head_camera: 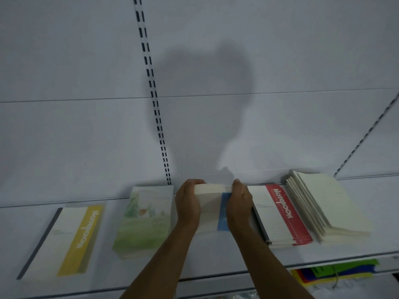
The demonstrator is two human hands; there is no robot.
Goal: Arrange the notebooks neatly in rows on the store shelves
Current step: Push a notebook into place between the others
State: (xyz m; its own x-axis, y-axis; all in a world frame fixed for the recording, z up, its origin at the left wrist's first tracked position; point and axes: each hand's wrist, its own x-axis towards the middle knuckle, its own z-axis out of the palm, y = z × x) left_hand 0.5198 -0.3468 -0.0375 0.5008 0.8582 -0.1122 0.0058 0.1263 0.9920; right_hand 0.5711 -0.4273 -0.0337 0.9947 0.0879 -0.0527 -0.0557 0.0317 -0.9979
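Observation:
A stack of white notebooks with a blue band (212,209) lies on the white shelf (207,262), between my two hands. My left hand (187,203) grips its left side, fingers curled over the far edge. My right hand (238,201) grips its right side the same way. To the left lie a green landscape-cover stack (143,221) and a yellow-band notebook (64,240). To the right sit a red-band notebook stack (278,214) and a fanned pile of plain cream notebooks (319,203).
The white back panel with a slotted upright (155,100) rises behind the shelf. A second slotted upright (364,137) stands at the right. Below the shelf's front edge at the right lie colourful sheets (336,271).

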